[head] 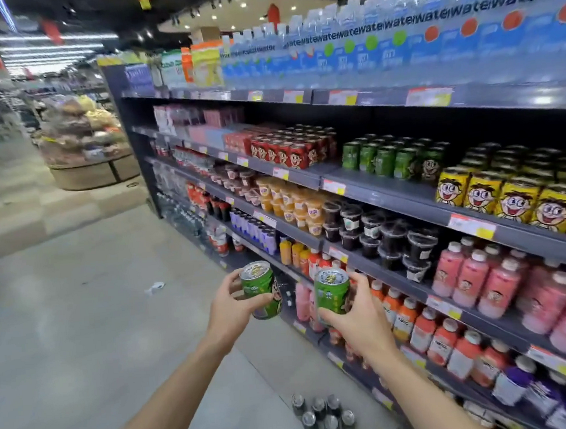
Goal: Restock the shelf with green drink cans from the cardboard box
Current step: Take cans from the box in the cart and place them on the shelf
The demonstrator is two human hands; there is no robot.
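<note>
Head view, hands: the left hand point(229, 307) was curled round a green printed metal drink can point(261, 289), thumb across its front; the right hand point(355, 313) gripped a second green can point(332, 291) from behind, with the fingers wrapped round it. Both cans were upright, near each other but apart, held in front of the lower shelves.

Head view, target: a row of matching green cans point(388, 160) stood on the dark grey metal shelf point(383, 187), between red cartoon-face cans point(290, 150) on the left and yellow cartoon-face cans point(515, 198) on the right.

Head view, progress: the green row was set back from the shelf's front edge, so bare shelf showed in front of it; I judged restocking partly done, with at least these two cans left to place.

Head view, supply: the cardboard box was not in view. A cluster of dark silver-topped cans point(324, 414) stood on the pale floor near the person, low in the scene; their colour could not be told.

Head view, room: the open strip ahead of the green row looked free for both cans. The shelf above overhung it, and the price-tag rail point(333, 186) ran along the front edge, so cans would have to pass between the two.

Head view, aisle: the floor to the left lay open, with a scrap of white litter point(154, 287) well apart.
</note>
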